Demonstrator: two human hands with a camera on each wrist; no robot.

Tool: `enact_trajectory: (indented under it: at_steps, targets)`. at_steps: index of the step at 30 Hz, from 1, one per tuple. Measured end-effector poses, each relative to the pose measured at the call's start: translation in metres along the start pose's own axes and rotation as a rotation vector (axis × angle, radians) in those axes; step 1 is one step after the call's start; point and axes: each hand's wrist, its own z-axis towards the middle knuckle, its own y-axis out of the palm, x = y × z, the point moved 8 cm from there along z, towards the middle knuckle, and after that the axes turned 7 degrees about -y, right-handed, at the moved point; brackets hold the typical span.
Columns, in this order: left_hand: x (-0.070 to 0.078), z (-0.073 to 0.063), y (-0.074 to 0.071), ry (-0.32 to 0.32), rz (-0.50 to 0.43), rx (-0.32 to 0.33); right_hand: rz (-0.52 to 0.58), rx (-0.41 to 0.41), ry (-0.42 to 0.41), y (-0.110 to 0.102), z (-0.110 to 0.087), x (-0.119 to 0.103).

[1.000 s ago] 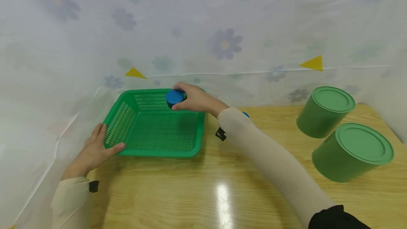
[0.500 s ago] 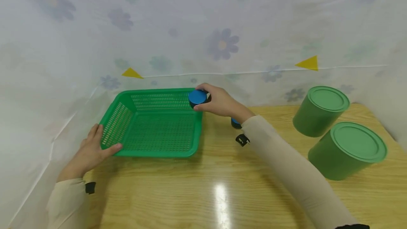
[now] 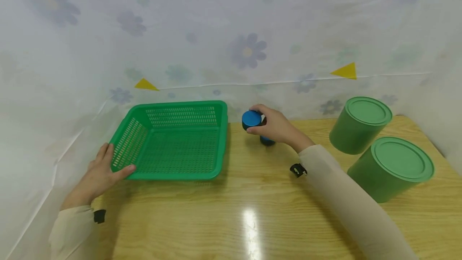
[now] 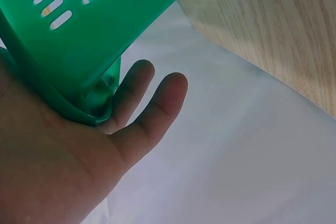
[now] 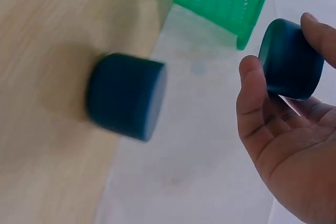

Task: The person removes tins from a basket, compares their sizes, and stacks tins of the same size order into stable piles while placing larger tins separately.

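Note:
My right hand (image 3: 276, 126) pinches a short blue cylinder (image 3: 251, 119) between thumb and fingers, near the table's back edge. In the right wrist view, the held cylinder (image 5: 293, 61) looks dark blue with a greenish rim. A second blue cylinder (image 3: 267, 141), partly hidden by my right hand in the head view, stands on the table; it shows whole in the right wrist view. To the left sits a green basket (image 3: 223, 147) with slotted walls and nothing inside. My left hand (image 3: 99, 175) rests at its front left corner, thumb over the rim, fingers extended along the outer wall.
Two lidded green canisters, one behind (image 3: 361, 125) and one in front (image 3: 391, 169), stand at the right of the wooden table (image 3: 202, 220). A white flowered sheet (image 3: 202, 31) hangs behind, and yellow triangles (image 3: 344, 71) mark it.
My right hand has moved right with the cylinder, from over the basket to beside the second cylinder, which has come partly into view. My left hand has stayed at the basket corner.

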Motion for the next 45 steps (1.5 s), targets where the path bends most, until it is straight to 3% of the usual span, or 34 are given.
enact_trajectory:
  at_steps: [7, 14, 29, 45]
  targets:
    - [0.002, 0.001, -0.001, -0.001, 0.006, -0.003, -0.027, 0.028, 0.076, -0.006, -0.021, 0.041]
    - [0.000, 0.001, 0.000, 0.005, 0.002, 0.001, -0.018, 0.030, 0.139, -0.008, -0.030, 0.061]
    - [0.001, 0.001, -0.001, 0.000, 0.001, -0.004, -0.032, 0.002, 0.171, -0.002, -0.031, 0.069]
    - [0.001, 0.000, -0.002, -0.009, -0.021, -0.016, -0.040, 0.029, 0.184, -0.004, -0.035, 0.065]
